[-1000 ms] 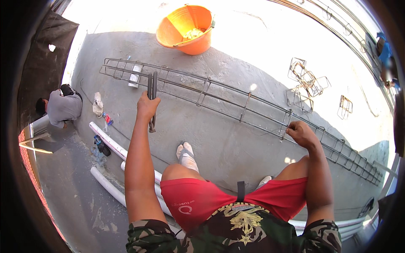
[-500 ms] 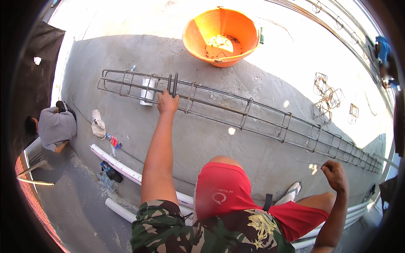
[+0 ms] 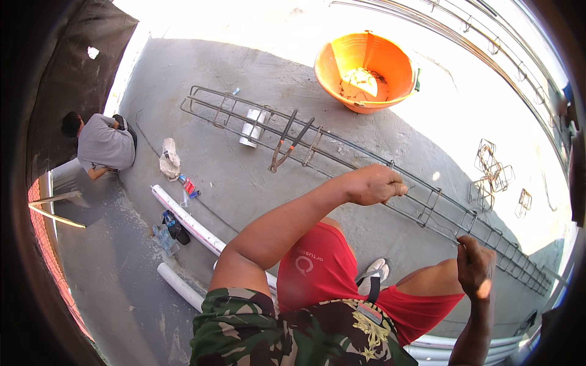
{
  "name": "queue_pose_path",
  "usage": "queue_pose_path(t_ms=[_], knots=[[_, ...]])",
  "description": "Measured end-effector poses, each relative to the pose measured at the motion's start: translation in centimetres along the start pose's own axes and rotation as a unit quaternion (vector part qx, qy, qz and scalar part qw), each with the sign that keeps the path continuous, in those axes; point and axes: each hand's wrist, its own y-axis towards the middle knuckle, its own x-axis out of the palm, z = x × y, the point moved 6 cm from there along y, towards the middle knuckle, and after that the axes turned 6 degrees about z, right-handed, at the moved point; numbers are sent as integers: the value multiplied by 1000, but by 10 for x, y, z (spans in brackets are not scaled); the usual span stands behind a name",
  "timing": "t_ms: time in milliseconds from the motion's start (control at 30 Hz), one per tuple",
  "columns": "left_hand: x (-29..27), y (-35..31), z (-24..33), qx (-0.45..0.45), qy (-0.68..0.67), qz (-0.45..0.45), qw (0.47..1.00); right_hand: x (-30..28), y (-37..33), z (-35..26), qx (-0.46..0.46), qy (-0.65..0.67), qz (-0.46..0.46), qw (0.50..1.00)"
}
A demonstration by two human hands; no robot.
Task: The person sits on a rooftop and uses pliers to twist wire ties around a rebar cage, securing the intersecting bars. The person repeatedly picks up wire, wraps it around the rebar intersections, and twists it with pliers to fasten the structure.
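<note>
A long rebar cage point(image 3: 342, 161) of thin bars and rectangular stirrups lies slantwise across the grey concrete. A pair of dark-handled pincers point(image 3: 290, 143) rests on its left part, touched by neither hand. My left hand point(image 3: 377, 184) is over the cage's middle, its fingers closed in a pinch; anything they hold is too small to make out. To the right, near the cage's front side, is my right hand point(image 3: 477, 268), also closed, with its contents hidden. A short white pipe piece point(image 3: 251, 135) sits under the cage's left end.
An orange bucket point(image 3: 332, 73) stands beyond the cage. Loose stirrups point(image 3: 488, 174) lie at the right, long bars point(image 3: 421, 24) at the far right. White pipes point(image 3: 189, 219) lie near me, beside a plastic bottle point(image 3: 165, 240). Another person point(image 3: 107, 143) crouches at the left.
My left hand has let go of the pincers, leaving them on the cage, and moved right along it. My right hand is slightly lower. The view has shifted, and my legs have moved.
</note>
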Motion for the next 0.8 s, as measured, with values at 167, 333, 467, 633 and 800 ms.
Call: queue_pose_path(t_ms=[167, 333, 467, 633, 800], knots=[[-7, -22, 9, 44, -15, 251, 967, 29, 0, 1, -117, 9, 13, 993], [-28, -52, 15, -22, 44, 315, 948, 47, 14, -15, -162, 80, 19, 983], [-39, -77, 44, -71, 167, 295, 938, 61, 22, -8, -135, 99, 7, 986], [-33, -53, 30, -45, 249, 163, 954, 77, 28, 12, -47, 71, -7, 996], [-38, -6, -7, 7, 292, 125, 948, 73, 32, 28, 13, 52, 47, 997]])
